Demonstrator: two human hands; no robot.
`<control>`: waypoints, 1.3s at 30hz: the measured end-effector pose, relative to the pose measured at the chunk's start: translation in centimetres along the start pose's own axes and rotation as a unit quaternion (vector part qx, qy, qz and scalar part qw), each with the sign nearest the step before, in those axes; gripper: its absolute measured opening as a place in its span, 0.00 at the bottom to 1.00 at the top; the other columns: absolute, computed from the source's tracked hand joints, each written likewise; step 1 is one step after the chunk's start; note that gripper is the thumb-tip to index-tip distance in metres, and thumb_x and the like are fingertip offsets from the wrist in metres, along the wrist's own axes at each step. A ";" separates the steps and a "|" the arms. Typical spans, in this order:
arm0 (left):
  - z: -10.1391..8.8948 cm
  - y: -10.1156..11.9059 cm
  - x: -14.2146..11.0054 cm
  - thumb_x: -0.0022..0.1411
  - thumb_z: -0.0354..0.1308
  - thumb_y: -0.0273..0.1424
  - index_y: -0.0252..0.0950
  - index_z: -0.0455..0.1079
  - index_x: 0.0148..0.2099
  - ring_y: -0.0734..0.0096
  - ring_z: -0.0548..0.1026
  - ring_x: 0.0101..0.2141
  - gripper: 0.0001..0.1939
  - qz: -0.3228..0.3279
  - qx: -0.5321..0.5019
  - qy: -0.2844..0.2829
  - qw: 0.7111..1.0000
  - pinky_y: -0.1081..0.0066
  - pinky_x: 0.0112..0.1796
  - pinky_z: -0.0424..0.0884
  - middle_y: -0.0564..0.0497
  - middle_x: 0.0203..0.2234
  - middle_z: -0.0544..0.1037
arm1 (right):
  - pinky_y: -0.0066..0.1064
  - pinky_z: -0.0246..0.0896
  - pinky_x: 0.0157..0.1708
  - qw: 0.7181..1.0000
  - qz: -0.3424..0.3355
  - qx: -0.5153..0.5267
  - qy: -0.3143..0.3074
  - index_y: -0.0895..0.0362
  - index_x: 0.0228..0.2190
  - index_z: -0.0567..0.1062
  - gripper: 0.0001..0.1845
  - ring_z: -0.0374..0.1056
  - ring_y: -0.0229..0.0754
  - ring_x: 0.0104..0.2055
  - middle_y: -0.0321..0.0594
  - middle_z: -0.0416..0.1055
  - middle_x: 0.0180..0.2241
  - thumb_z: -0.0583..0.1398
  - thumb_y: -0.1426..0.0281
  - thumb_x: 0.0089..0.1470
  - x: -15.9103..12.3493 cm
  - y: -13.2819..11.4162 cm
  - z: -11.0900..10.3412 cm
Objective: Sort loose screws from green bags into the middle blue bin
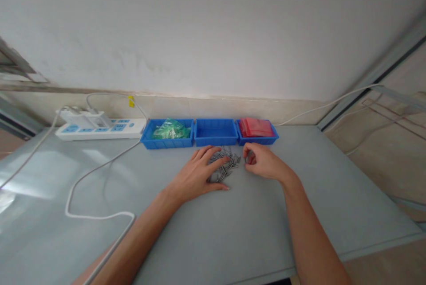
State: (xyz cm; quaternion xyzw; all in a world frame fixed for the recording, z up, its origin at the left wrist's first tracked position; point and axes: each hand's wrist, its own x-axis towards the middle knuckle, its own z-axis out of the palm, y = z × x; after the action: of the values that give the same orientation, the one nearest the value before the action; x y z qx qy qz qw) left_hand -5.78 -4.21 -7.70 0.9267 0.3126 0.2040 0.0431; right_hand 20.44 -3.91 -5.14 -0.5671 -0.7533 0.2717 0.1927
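A loose pile of thin grey metal pieces, which look like screws (pixel 223 167), lies on the grey table (pixel 213 236). My left hand (pixel 198 172) rests over the left side of the pile with its fingers spread, covering part of it. Just right of the pile, my right hand (pixel 261 161) is curled, thumb and fingers close together. What sits between those fingertips is too small to make out. Behind the hands three blue trays stand in a row: the left tray (pixel 166 144) has green plastic bags (pixel 171 129), the middle tray (pixel 216 134) shows its bare bottom, and the right tray (pixel 258 141) bears stacked red bags (pixel 257 127).
A white power strip (pixel 103 132) with plugged-in adapters stands at the back left. Its white cable (pixel 96 217) snakes over the table's left side and across my left forearm. The wall (pixel 213 37) rises right behind the trays, and another cable (pixel 316 110) runs along the right.
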 end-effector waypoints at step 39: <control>0.3 0.2 -0.5 0.70 0.57 0.41 0.39 0.71 0.60 0.49 0.66 0.58 0.21 -0.019 -0.043 0.039 0.998 0.47 0.59 0.68 0.38 0.57 0.70 | 0.32 0.72 0.36 0.990 -0.014 0.141 0.017 0.57 0.39 0.77 0.18 0.72 0.40 0.32 0.38 0.75 0.32 0.64 0.75 0.42 1.3 -1.2 2.7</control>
State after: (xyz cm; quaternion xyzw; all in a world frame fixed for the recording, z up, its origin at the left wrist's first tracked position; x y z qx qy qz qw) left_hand -5.91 -4.60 -8.11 0.9094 0.3222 0.2521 0.0745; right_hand 17.61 -3.45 -6.49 -0.5277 -0.7122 0.3630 0.2872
